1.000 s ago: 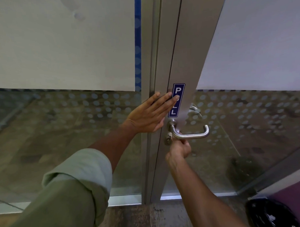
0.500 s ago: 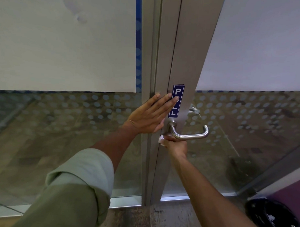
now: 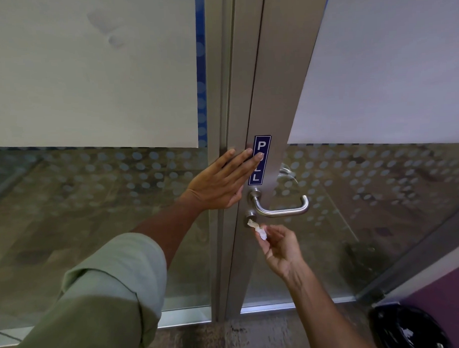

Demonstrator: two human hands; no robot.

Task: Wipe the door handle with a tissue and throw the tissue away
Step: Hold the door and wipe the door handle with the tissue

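Note:
A steel lever door handle point(image 3: 284, 208) sticks out from the grey metal door frame point(image 3: 275, 94), with a round lock cylinder point(image 3: 250, 217) just below its base. My right hand point(image 3: 279, 246) sits under the handle and pinches a small crumpled white tissue point(image 3: 259, 230) whose tip touches the lock cylinder. My left hand point(image 3: 222, 183) lies flat and open against the frame, its fingertips over a blue PULL sticker point(image 3: 260, 159).
Frosted, dotted glass panels point(image 3: 93, 178) flank the frame on both sides. A bin lined with a black bag point(image 3: 408, 326) stands on the floor at the lower right, next to a purple wall point(image 3: 448, 296).
My right hand has dropped from the handle's base and turned palm up, so the tissue now shows at the lock cylinder. My left hand has stayed flat on the frame.

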